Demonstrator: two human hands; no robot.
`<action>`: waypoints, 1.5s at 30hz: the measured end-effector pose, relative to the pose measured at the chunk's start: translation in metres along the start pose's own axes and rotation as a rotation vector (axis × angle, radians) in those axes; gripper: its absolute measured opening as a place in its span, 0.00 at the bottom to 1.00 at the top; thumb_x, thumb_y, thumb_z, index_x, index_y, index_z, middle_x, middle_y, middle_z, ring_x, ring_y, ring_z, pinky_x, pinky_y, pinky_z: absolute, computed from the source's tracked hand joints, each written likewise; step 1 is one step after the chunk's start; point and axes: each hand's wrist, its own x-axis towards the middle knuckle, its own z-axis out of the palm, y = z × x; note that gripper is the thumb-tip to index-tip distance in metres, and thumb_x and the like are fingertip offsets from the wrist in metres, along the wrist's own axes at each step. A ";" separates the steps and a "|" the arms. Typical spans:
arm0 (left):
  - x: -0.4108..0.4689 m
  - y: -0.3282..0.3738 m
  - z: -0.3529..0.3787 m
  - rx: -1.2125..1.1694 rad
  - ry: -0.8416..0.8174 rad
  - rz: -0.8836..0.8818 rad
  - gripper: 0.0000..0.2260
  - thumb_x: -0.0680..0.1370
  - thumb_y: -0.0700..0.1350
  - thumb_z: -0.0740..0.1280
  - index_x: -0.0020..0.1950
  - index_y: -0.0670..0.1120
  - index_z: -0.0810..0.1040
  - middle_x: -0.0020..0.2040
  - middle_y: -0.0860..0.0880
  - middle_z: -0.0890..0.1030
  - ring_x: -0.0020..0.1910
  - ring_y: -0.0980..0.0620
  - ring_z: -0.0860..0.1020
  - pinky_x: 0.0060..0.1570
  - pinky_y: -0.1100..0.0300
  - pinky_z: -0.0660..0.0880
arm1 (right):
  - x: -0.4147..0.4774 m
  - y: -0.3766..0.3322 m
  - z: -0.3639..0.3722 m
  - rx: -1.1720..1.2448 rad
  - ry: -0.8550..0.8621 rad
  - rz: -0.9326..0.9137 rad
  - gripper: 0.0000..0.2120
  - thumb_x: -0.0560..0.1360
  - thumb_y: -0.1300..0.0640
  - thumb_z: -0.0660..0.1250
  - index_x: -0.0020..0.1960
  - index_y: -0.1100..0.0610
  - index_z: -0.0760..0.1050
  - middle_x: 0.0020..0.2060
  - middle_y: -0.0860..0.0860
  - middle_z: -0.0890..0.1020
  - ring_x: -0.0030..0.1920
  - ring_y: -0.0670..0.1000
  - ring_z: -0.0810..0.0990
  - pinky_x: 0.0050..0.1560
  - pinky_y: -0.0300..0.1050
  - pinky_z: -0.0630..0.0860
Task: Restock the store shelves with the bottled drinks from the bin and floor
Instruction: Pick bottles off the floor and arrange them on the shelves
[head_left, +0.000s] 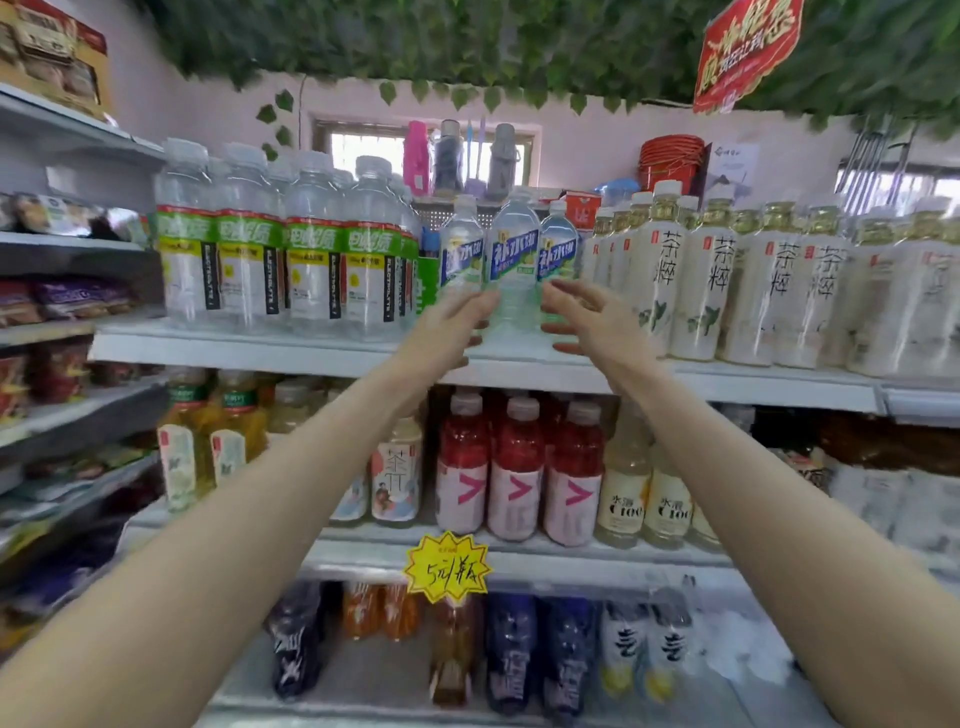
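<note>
The middle blue-labelled bottle (513, 260) stood upright on the top shelf (260, 353), its long axis vertical, in a tight row with the left blue-labelled bottle (460, 249) and the right blue-labelled bottle (558, 249). This row sat between the green-labelled electrolyte bottles (311, 249) on the left and the cream tea bottles (717, 280) on the right. Both arms reached up and away, and the bottle lay straight ahead between the two hands, at fingertip height near its base. The left hand (447, 332) was the nearer, its fingers against the lower left side of the bottle; whether that grip was closed round it or only touching could not be told. The right hand (592, 322) hung just beside the lower right side, fingers spread apart and holding nothing. Any squaring or pushing back of the bottle would likely come from the left side first, with the right hand ready to steady its neighbour.
</note>
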 end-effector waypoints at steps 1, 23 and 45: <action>-0.018 -0.003 0.000 -0.004 0.009 -0.006 0.16 0.79 0.56 0.60 0.64 0.52 0.71 0.59 0.48 0.77 0.55 0.51 0.77 0.56 0.54 0.73 | -0.017 0.001 0.001 0.015 0.013 -0.002 0.18 0.77 0.51 0.68 0.64 0.56 0.74 0.54 0.54 0.81 0.46 0.51 0.83 0.52 0.50 0.79; -0.375 -0.234 -0.008 0.018 0.108 -0.597 0.19 0.77 0.47 0.68 0.66 0.47 0.73 0.55 0.46 0.79 0.56 0.48 0.78 0.54 0.60 0.74 | -0.371 0.207 0.114 0.077 -0.304 0.513 0.16 0.76 0.55 0.69 0.62 0.56 0.75 0.47 0.51 0.83 0.43 0.47 0.82 0.47 0.44 0.79; -0.659 -0.650 -0.033 -0.034 0.087 -1.241 0.06 0.77 0.36 0.66 0.52 0.45 0.77 0.38 0.52 0.79 0.31 0.68 0.76 0.33 0.75 0.69 | -0.729 0.541 0.310 -0.156 -0.347 1.149 0.09 0.70 0.55 0.74 0.49 0.51 0.80 0.34 0.43 0.79 0.35 0.37 0.78 0.44 0.33 0.73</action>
